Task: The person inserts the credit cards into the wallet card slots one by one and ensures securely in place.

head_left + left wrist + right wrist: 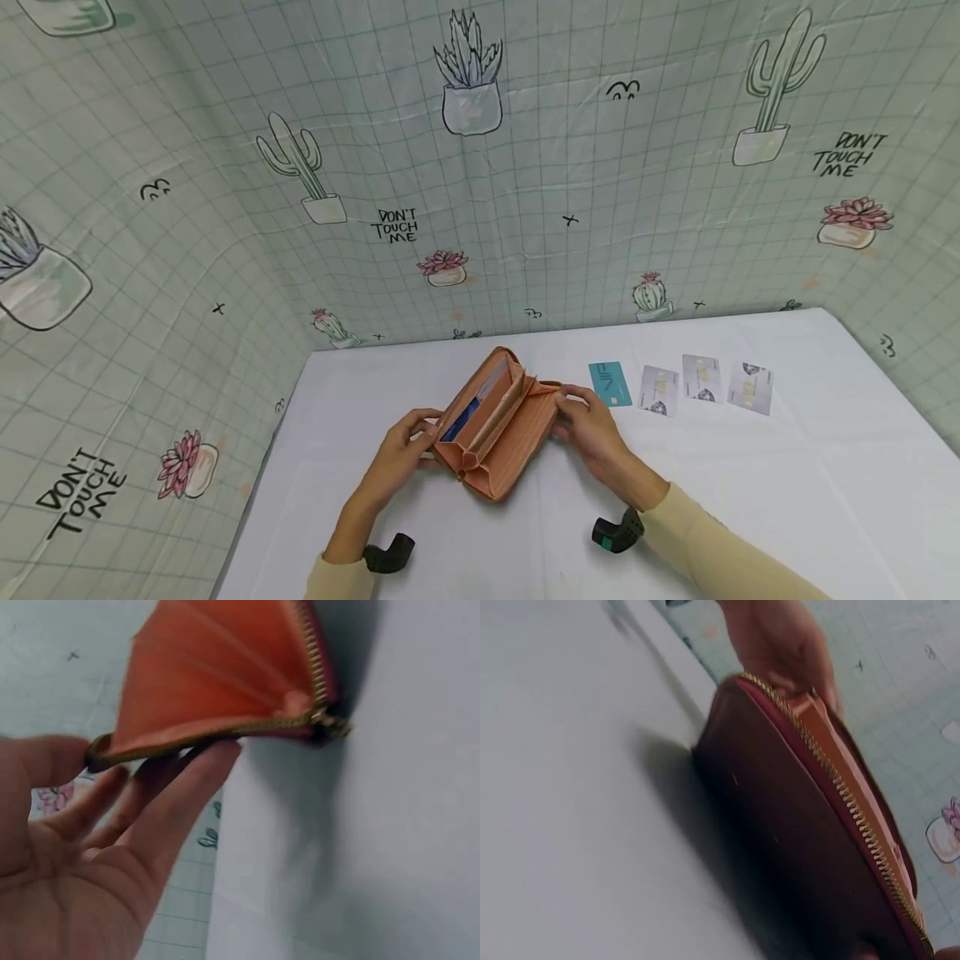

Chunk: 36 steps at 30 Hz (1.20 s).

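An unzipped wallet point(525, 437) with a tan-orange lining is spread open above the white table, its pockets facing up. A blue card point(460, 421) shows in one of its slots. My left hand point(401, 454) pinches the wallet's left edge, thumb on the rim; the left wrist view shows fingers point(187, 791) beneath the zipped border. On the opposite side my right hand point(596, 429) grips the far right edge between thumb and fingers. A dark reddish outer cover point(780, 832) and brass zipper teeth point(840, 787) appear in the right wrist view, the right hand mostly out of frame.
To the right of the wallet lie a teal card point(610, 383) and three silver-grey cards point(658, 390) in a row on the white table point(465, 550). Black curved devices point(390, 553) sit beside both wrists. A cactus-print cloth point(525, 183) hangs behind and at the sides.
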### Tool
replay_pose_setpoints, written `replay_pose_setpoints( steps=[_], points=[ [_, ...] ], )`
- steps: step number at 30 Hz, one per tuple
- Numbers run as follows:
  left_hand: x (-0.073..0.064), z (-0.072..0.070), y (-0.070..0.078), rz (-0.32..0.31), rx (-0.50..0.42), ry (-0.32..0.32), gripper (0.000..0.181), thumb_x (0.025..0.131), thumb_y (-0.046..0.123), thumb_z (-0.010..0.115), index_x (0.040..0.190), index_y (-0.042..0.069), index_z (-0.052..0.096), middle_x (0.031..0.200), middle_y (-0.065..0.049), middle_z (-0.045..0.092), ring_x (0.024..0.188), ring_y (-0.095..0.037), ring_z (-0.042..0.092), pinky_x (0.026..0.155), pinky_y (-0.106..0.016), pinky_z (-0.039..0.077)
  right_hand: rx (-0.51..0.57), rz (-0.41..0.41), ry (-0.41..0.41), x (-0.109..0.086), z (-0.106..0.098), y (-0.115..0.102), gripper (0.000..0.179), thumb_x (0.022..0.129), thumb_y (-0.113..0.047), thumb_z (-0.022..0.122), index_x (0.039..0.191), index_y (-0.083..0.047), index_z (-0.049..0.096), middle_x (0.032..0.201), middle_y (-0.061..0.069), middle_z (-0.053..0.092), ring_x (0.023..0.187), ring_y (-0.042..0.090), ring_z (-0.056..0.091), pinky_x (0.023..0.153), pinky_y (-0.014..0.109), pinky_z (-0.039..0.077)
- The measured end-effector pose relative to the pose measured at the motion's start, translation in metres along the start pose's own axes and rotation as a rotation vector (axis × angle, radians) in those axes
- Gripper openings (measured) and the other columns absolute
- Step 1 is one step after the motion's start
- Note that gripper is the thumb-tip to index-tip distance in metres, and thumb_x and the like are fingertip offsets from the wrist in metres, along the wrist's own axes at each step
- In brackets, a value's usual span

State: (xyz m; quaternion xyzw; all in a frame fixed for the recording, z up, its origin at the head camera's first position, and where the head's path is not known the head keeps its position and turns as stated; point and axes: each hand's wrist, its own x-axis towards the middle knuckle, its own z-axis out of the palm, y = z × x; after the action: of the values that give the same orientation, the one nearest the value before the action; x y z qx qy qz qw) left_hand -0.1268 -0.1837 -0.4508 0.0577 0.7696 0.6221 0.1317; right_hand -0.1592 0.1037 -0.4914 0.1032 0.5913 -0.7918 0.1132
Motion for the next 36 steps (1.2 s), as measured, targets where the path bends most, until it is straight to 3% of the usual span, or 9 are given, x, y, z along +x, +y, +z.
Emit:
replay_pose_setpoints(
  steps=[6,9,15,23,30,34,36],
  points=[
    [0.002,-0.005,-0.003,-0.054,-0.032,-0.217,0.044,0.097,0.02,0.05,0.137,0.007,0.039,0.112,-0.019,0.048,0.094,-0.03,0.059,0.08,-0.05,0.048,-0.111,-0.002,-0.017,0.01,-0.007,0.0,0.041,0.097,-0.016,0.047,0.134,-0.001,0.039,0.126,0.021,0.049,0.1,0.017,0.058,0.076,0.033,0.05],
    [0.009,-0.006,0.0,-0.082,-0.047,-0.257,0.047,0.097,0.026,0.05,0.139,0.008,0.037,0.116,-0.019,0.049,0.097,-0.028,0.058,0.079,-0.047,0.049,-0.127,0.0,-0.032,0.016,-0.009,0.0,0.041,0.097,-0.015,0.049,0.133,0.0,0.041,0.124,0.021,0.051,0.099,0.018,0.059,0.075,0.032,0.051],
    [0.029,-0.003,0.005,-0.125,-0.016,-0.211,0.053,0.095,0.038,0.051,0.139,0.01,0.039,0.118,-0.016,0.053,0.094,-0.022,0.058,0.069,-0.038,0.052,-0.153,-0.004,-0.07,0.026,-0.008,-0.002,0.043,0.095,-0.017,0.052,0.134,-0.001,0.042,0.12,0.021,0.055,0.1,0.02,0.059,0.077,0.034,0.051],
    [0.049,0.005,0.004,-0.19,0.018,-0.199,0.058,0.095,0.036,0.05,0.144,0.009,0.033,0.11,-0.016,0.058,0.079,-0.019,0.061,0.06,-0.034,0.051,-0.19,0.019,-0.092,0.04,-0.006,-0.005,0.044,0.095,-0.021,0.053,0.134,-0.003,0.044,0.123,0.019,0.054,0.101,0.021,0.059,0.078,0.034,0.051],
    [0.041,0.008,0.002,-0.182,-0.111,-0.181,0.048,0.1,0.024,0.039,0.144,0.004,0.031,0.119,-0.022,0.054,0.094,-0.023,0.06,0.071,-0.033,0.051,-0.229,0.025,-0.134,0.041,-0.009,-0.008,0.049,0.096,-0.029,0.051,0.136,-0.003,0.041,0.127,0.02,0.051,0.109,0.026,0.055,0.079,0.035,0.049],
    [0.032,0.012,0.001,-0.162,-0.145,-0.142,0.047,0.102,0.022,0.037,0.143,0.001,0.029,0.118,-0.022,0.053,0.09,-0.015,0.058,0.07,-0.028,0.049,-0.21,0.039,-0.186,0.027,-0.015,-0.006,0.048,0.097,-0.027,0.05,0.137,-0.002,0.039,0.126,0.02,0.051,0.108,0.029,0.056,0.081,0.037,0.049],
    [0.028,0.014,0.0,-0.146,-0.157,-0.111,0.046,0.102,0.022,0.036,0.142,-0.001,0.03,0.109,-0.02,0.055,0.077,-0.012,0.054,0.063,-0.026,0.045,-0.197,0.037,-0.228,0.018,-0.017,-0.005,0.049,0.097,-0.025,0.049,0.138,0.0,0.037,0.126,0.022,0.05,0.108,0.031,0.057,0.083,0.039,0.049]
  ],
)
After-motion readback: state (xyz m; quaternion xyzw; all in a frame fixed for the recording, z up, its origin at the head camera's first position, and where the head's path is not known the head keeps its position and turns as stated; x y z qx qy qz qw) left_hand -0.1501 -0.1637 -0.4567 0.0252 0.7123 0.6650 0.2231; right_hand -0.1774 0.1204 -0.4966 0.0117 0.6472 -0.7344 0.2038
